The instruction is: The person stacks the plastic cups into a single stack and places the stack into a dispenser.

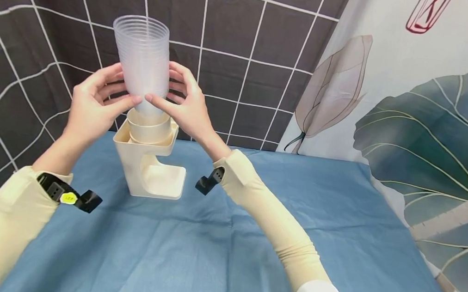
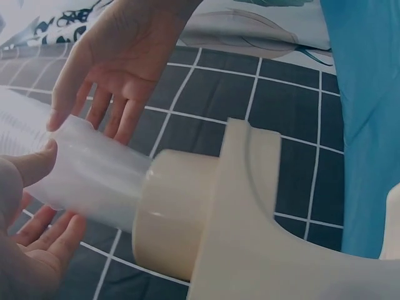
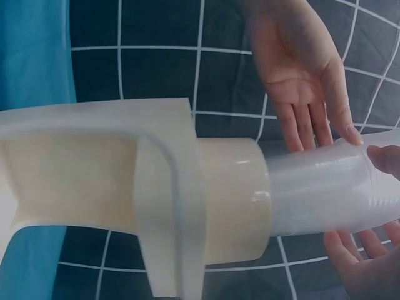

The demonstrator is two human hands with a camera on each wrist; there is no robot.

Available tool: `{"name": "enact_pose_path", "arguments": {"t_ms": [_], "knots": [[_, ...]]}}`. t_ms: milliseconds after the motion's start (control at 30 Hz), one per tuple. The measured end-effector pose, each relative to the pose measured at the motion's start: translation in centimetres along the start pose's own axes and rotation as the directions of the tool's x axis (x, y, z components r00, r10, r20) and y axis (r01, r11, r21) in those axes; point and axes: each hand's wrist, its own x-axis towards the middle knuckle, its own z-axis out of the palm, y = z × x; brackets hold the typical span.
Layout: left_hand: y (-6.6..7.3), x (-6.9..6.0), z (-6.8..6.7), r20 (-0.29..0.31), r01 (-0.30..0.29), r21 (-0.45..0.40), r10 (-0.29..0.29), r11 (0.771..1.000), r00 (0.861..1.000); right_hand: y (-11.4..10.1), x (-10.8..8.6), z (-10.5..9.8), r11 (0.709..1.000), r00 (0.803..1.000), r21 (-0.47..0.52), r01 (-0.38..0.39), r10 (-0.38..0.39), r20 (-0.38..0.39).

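Note:
A stack of clear plastic cups (image 1: 143, 59) stands upright, its lower end inside the round collar (image 1: 150, 128) of a cream cup dispenser (image 1: 138, 165). My left hand (image 1: 93, 101) grips the stack from the left, its thumb across the front. From the right, my right hand (image 1: 192, 103) holds it the same way, the two thumbs almost meeting. Both wrist views show the cup stack (image 2: 100, 175) entering the collar (image 3: 234, 200) between the hands. How deep the lowest cup sits is hidden by the collar.
The dispenser stands on a blue cloth (image 1: 217, 242) near the table's back edge. Behind it hangs a dark curtain (image 1: 235, 35) with white grid lines. A white leaf-patterned curtain (image 1: 336, 118) hangs to the right.

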Motion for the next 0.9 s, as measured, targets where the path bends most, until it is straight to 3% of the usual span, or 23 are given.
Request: {"name": "enact_pose_path", "arguments": {"t_ms": [167, 367, 700, 900], "knots": [[-0.7, -0.4, -0.1, 0.020, 0.019, 0.167, -0.023, 0.986, 1.000, 0.6, -0.1, 0.0, 0.999, 0.999, -0.016, -0.051, 0.051, 0.013], [-1.2, -0.8, -0.3, 0.048, 0.059, 0.190, -0.069, 0.980, 0.996, 1.2, -0.4, 0.1, 0.991, 0.991, -0.064, -0.121, 0.124, 0.040], [-0.9, -1.0, -0.3, 0.047, 0.084, 0.273, -0.100, 0.958, 0.994, 1.5, -0.4, 0.2, 0.985, 0.988, -0.109, -0.131, 0.139, 0.067], [-1.8, -0.9, -0.6, 0.058, 0.115, 0.303, -0.139, 0.946, 0.989, 1.9, -0.4, 0.3, 0.980, 0.982, -0.127, -0.155, 0.167, 0.093]]}}
